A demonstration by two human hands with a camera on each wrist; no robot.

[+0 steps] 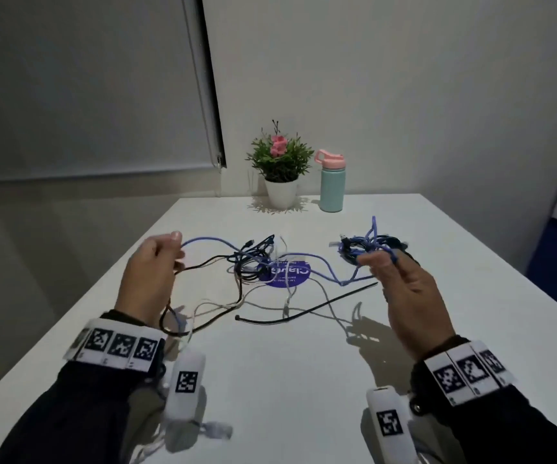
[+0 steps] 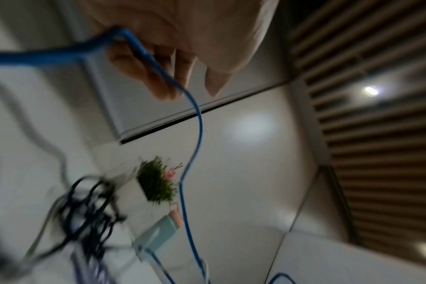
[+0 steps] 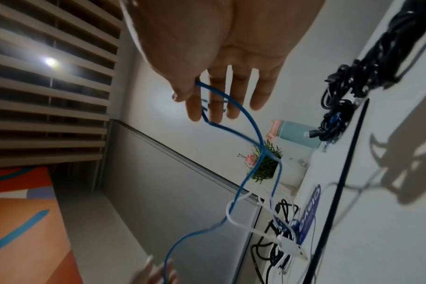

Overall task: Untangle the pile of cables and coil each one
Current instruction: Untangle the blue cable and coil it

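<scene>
A blue cable (image 1: 210, 240) stretches between my two hands above the white table (image 1: 304, 390). My left hand (image 1: 179, 245) grips one stretch of it with curled fingers, seen close in the left wrist view (image 2: 182, 76) where the blue cable (image 2: 198, 134) bends over the fingers. My right hand (image 1: 376, 259) pinches another stretch between thumb and forefinger, the other fingers straight (image 3: 190, 100). Between the hands the blue cable (image 3: 241, 184) passes through a tangle of black, white and blue cables (image 1: 257, 259) lying mid-table. A dark bundle of cables (image 1: 371, 244) lies just beyond my right hand.
A straight black cable (image 1: 307, 304) and loose white cables (image 1: 217, 304) trail toward me. A round purple sticker (image 1: 299, 277) lies under the tangle. A potted plant (image 1: 280, 162) and a teal bottle (image 1: 331, 185) stand at the table's far edge.
</scene>
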